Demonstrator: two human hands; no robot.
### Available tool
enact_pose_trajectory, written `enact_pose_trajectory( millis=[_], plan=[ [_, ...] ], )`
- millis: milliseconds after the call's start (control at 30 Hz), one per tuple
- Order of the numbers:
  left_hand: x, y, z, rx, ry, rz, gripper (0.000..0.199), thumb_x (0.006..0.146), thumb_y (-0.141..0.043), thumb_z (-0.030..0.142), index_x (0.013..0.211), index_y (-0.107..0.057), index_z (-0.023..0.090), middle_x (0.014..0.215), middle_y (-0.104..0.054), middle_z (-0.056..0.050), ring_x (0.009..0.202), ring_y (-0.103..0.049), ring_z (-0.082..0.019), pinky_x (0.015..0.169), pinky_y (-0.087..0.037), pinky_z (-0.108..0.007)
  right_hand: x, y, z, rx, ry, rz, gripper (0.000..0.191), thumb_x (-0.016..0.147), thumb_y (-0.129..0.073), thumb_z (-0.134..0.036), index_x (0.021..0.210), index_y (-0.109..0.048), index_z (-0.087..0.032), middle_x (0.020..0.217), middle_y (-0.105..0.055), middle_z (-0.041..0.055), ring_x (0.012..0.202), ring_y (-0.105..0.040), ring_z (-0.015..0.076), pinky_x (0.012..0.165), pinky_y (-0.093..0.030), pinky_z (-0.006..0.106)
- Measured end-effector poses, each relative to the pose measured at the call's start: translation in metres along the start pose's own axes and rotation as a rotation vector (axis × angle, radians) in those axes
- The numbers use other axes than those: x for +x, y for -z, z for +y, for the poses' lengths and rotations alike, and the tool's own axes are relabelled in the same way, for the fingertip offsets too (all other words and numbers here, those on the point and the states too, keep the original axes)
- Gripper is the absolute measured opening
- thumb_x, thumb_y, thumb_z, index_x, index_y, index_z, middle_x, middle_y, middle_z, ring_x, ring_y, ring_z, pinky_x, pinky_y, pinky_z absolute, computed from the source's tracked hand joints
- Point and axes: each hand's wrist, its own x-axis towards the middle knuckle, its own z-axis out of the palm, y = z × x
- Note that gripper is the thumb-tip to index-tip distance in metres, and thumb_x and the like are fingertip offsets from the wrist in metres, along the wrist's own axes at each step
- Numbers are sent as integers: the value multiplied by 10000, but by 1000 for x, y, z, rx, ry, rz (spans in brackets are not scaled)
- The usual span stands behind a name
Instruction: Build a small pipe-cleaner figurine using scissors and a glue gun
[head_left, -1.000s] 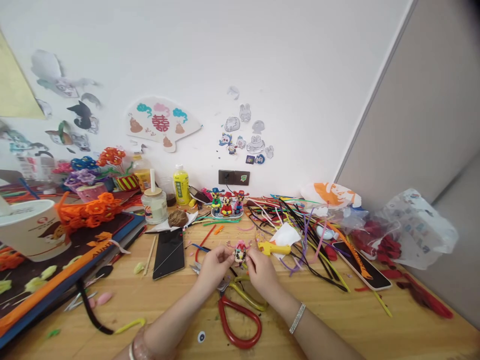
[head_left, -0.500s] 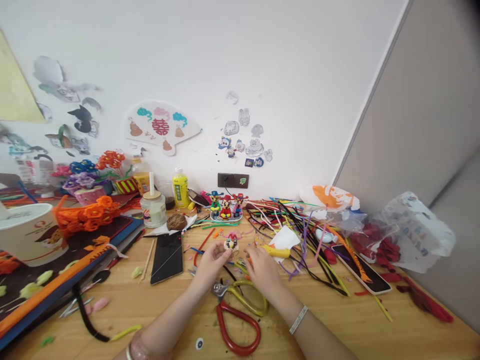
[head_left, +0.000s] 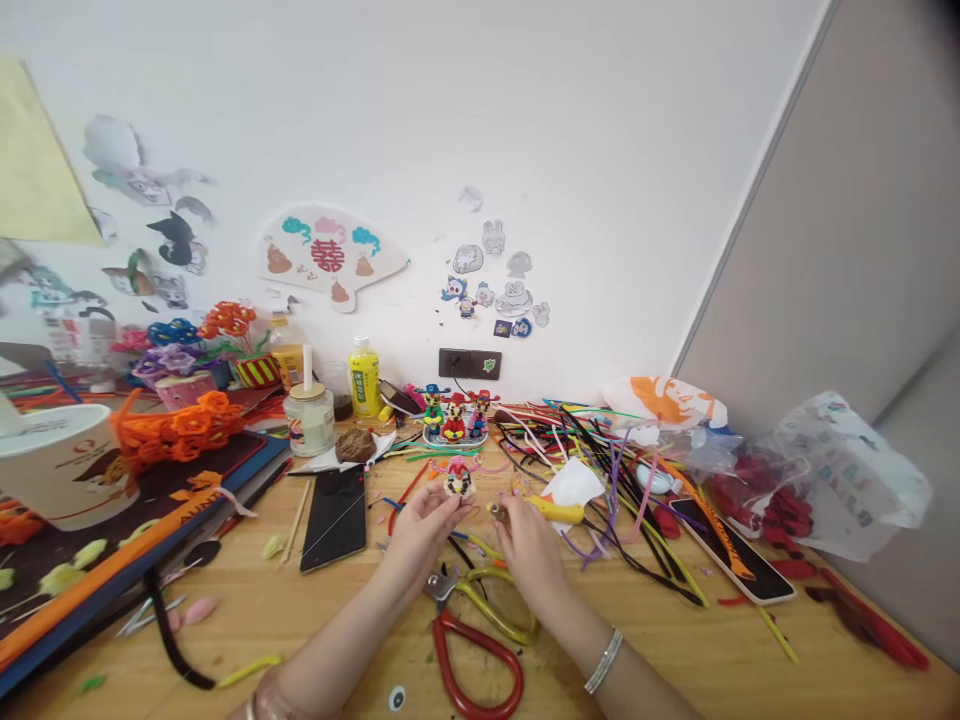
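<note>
My left hand (head_left: 424, 525) is closed on a small doll head (head_left: 459, 482) with a pale face, dark eyes and a red hat, held above the table. To its right, my right hand (head_left: 525, 535) has its fingers pinched around a small brownish piece (head_left: 496, 510), mostly hidden, whose kind I cannot make out. A yellow-handled tool (head_left: 556, 510) lies just behind the right fingers. Beneath my hands, pliers with red and yellow loop handles (head_left: 480, 665) rest on the wood. Behind the doll head stand finished figures (head_left: 454, 420) in green, red and blue on a small tray.
A black phone (head_left: 335, 520) lies to the left, another phone (head_left: 772, 585) to the right. Tangled pipe cleaners (head_left: 622, 520) spread over the right side. A paper cup (head_left: 67, 480), a candle jar (head_left: 310, 422) and a yellow bottle (head_left: 365, 380) stand on the left.
My right hand has risen slightly, and the brownish piece now shows at its fingertips. The doll head stays in my left hand, a little higher and turned slightly. The view has shifted slightly.
</note>
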Motion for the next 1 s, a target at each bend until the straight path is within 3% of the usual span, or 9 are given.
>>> enact_pose_trajectory(
  millis=[100,200,267,400,533,767,867,1000],
  plan=[
    [0,-1,0,-17,15,2,319,516,-762,213,735,-538,150,729,-682,-8,735,-657,-147,784,-489,-275,1,5,2,235,-44,53,115,816,-442,-224,917,-487,-192,809,-590,34,732,-558,170,639,-424,265],
    [-1,-2,-1,-31,35,-4,360,474,-782,193,739,-541,154,705,-678,4,679,-651,-131,725,-501,-254,1,5,4,538,-101,70,92,810,-446,-256,882,-460,-201,808,-560,12,750,-539,151,670,-415,257],
    [-1,-2,-2,-35,50,-8,380,458,-789,190,754,-552,160,708,-675,11,670,-644,-122,691,-501,-236,2,4,6,611,-137,49,106,791,-475,-265,876,-458,-204,808,-544,4,760,-524,151,686,-407,264],
    [0,0,-6,-5,102,-33,322,482,-780,192,747,-608,130,717,-675,-16,636,-626,-115,649,-494,-226,2,-1,10,663,-198,11,199,717,-579,-305,859,-482,-204,794,-543,-3,768,-516,167,699,-400,283],
    [0,3,-10,42,126,-63,275,521,-762,235,737,-640,119,709,-670,-33,633,-613,-124,642,-486,-243,3,-4,12,749,-198,-18,205,777,-498,-345,920,-491,-199,901,-567,37,867,-529,176,766,-405,298],
    [3,4,-11,159,83,-62,302,512,-763,249,768,-638,147,702,-662,1,633,-593,-127,616,-467,-236,2,2,7,800,-219,-24,200,805,-444,-361,941,-451,-214,656,-505,-29,593,-492,133,568,-401,246],
    [2,3,-9,196,77,-53,304,514,-758,266,764,-640,139,701,-668,-12,642,-602,-144,619,-468,-247,2,5,6,785,-218,-37,186,816,-417,-381,783,-475,-207,650,-464,-28,619,-457,131,589,-369,242],
    [-1,2,-8,209,79,-41,292,530,-746,302,749,-638,142,770,-684,-34,719,-625,-174,705,-475,-290,0,1,6,763,-237,-74,299,833,-348,-381,596,-387,-203,589,-389,-33,581,-400,125,547,-322,235]
  ],
)
